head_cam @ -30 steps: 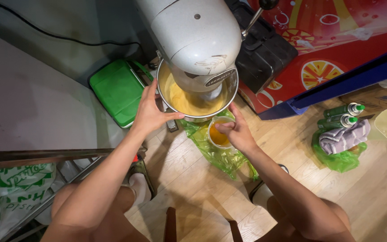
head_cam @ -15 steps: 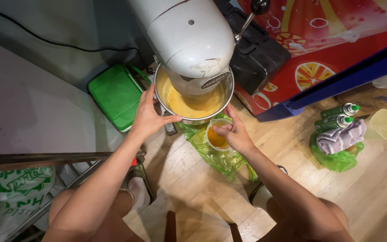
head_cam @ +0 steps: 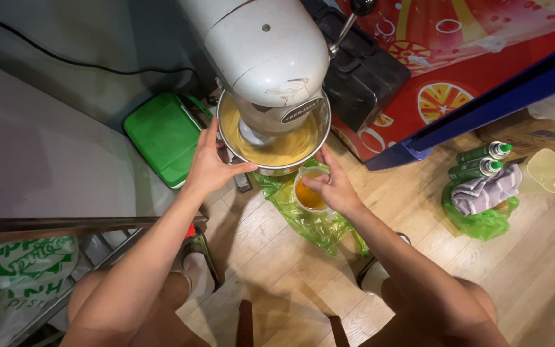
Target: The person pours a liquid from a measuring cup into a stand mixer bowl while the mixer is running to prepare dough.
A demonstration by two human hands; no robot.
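green lidded box (head_cam: 165, 135) left; black case (head_cam: 364, 74) behind; green-capped bottles (head_cam: 483, 160) and striped cloth (head_cam: 486, 191) right

Little changes over the last sec. Right hand (head_cam: 334, 187) w/ the small cup (head_cam: 308, 193) of orange liquid edges up toward 12 o'clock, cup rim now just under the mixing bowl (head_cam: 271, 168) at its 5 o'clock, nearer than before. Left hand (head_cam: 212, 166) presses a bit more onto the bowl's rim at 9 o'clock, thumb along the lower edge. Head view drifts slightly, so the mixer sits a touch more toward 12 o'clock in frame.
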